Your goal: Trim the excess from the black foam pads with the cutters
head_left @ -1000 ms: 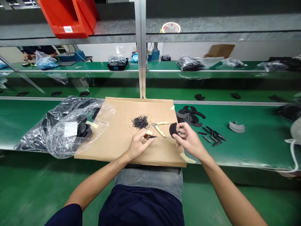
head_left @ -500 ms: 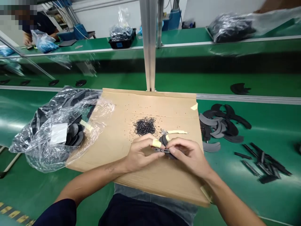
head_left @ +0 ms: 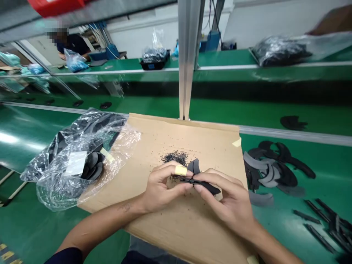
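Over the cardboard sheet [head_left: 154, 135], my left hand [head_left: 163, 185] and my right hand [head_left: 232, 194] pinch a slim black plastic part [head_left: 210, 188] between thumbs and fingertips. The left fingers grip its narrow end, and the right fingers hold it near the middle. A dark grey curved piece [head_left: 194, 167] rises just behind the fingertips; whether it is joined to the black part I cannot tell. Yellow tape [head_left: 181, 170] wraps a left finger. Behind my hands lies a pile of tiny black pieces [head_left: 177, 157], partly covered by the left hand.
To the left, a clear plastic bag [head_left: 59, 172] holds dark rounded parts. Curved black and grey pieces [head_left: 260, 198] lie on the green bench to the right, near long black strips [head_left: 320, 238]. A metal post [head_left: 185, 73] stands behind the cardboard. Another person [head_left: 73, 46] is at the far left.
The view has shifted, so the scene sits lower. The black part has turned and shows more of its length beyond my right fingers. The yellow-handled tool behind my hands is now out of sight.
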{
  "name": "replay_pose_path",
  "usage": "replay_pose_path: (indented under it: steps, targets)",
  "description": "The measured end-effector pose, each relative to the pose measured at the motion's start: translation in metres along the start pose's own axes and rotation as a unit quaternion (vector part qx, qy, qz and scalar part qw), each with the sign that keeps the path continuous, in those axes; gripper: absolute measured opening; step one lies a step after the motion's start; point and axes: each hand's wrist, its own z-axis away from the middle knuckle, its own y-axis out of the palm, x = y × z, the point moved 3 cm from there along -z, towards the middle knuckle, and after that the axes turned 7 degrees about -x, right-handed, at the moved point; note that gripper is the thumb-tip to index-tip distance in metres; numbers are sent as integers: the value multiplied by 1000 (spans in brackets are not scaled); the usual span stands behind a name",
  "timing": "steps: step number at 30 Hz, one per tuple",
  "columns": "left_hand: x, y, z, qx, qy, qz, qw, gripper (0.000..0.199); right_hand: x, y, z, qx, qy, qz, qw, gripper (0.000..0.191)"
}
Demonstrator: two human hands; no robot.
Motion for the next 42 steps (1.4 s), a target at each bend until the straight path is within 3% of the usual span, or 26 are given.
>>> replay_pose_path:
  steps: [6, 12, 15, 19, 24, 37, 40, 42]
  targets:
    - [-28, -5, -37, -86, 59, 27, 994, 12, 37, 0, -41, -85, -77, 22, 993, 10]
    - [-57, -5, -40, -61, 140, 29, 988, 11, 58, -1, -33, -110, -96, 1, 989, 9]
    - [-47, -4, -25, 3, 130, -5, 992, 10, 43, -2, -10, -79, -64, 15, 995, 9]
    - [-8, 1, 2, 98, 91, -77, 988, 9, 2, -3, 25, -1, -29, 49, 998, 7]
    - [23, 7, 21, 122, 57, -94, 986, 8, -35, 0, 47, 32, 20, 42, 998, 8]
    - [25, 7, 22, 183, 21, -105, 977, 8, -42, 0, 55, 41, 42, 27, 998, 13]
    - [25, 6, 21, 170, -11, -84, 982, 26, -40, 1, 55, 47, 30, 28, 998, 15]
    - [28, 5, 21, 148, -86, -49, 984, 40, -40, 2, 56, 54, 31, 20, 998, 14]
